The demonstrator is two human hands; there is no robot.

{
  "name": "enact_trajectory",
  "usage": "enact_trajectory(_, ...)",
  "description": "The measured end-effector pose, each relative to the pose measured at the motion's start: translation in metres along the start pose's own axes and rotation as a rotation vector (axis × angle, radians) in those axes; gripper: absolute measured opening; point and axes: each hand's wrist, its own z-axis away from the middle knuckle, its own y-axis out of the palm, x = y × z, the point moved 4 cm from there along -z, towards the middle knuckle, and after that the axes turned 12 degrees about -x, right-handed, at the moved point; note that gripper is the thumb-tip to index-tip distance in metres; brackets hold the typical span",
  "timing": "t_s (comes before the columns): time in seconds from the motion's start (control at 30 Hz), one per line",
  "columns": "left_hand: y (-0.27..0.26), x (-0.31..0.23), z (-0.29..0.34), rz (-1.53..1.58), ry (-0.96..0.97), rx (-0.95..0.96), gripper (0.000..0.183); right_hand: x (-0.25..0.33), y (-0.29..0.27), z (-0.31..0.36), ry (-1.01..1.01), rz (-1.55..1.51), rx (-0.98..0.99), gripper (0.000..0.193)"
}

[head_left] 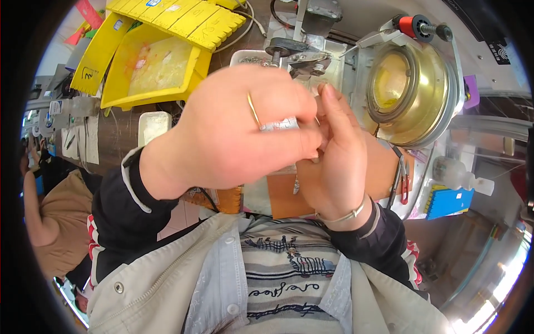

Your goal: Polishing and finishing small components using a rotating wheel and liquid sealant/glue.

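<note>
My left hand (239, 125), wearing a thin gold ring, is raised close in the middle, its fingers curled and pinched toward the right. Against those fingertips press the bent fingers of my right hand (345, 150), which has a bangle at the wrist. Whatever the two hands grip is small and hidden by the fingers. A whitish strip (281, 124) shows in a gap between my left fingers; whether it is held or lies behind cannot be made out. Below the hands a narrow silvery piece (296, 184) shows against a brown board (283, 197).
Beyond my hands stands a bench machine with a large brass-coloured drum (425, 92) and a red spool (414, 26). Yellow bins (192, 72) are at the far left, near a small white tray (154, 128). A red-handled cutter (405, 182) and clear bottle (456, 172) lie right. Another person (64, 222) sits left.
</note>
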Motion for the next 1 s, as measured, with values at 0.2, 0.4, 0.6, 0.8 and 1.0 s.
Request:
enact_trajectory(0.2,-0.015,0.045,-0.041,-0.076,-0.346,-0.247,0.012,0.0,-0.005,-0.029,0.0,-0.087,-0.079,0.017)
enact_trajectory(0.4,-0.005,0.07,-0.08,0.128,-0.377,0.207,0.023,0.01,0.014,-0.052,-0.098,-0.121,-0.079,0.01)
enact_trajectory(0.6,0.003,0.069,-0.057,-0.158,-0.216,-0.17,0.01,0.006,0.006,-0.037,-0.017,-0.133,-0.06,0.015)
enact_trajectory(0.8,0.006,0.003,-0.002,-0.127,0.214,-0.371,0.021,0.011,0.007,0.007,0.137,-0.231,0.197,0.024)
enact_trajectory(1.0,0.016,0.007,0.0,-0.257,-0.032,-0.503,0.024,0.017,-0.008,0.018,0.117,-0.045,0.247,0.013)
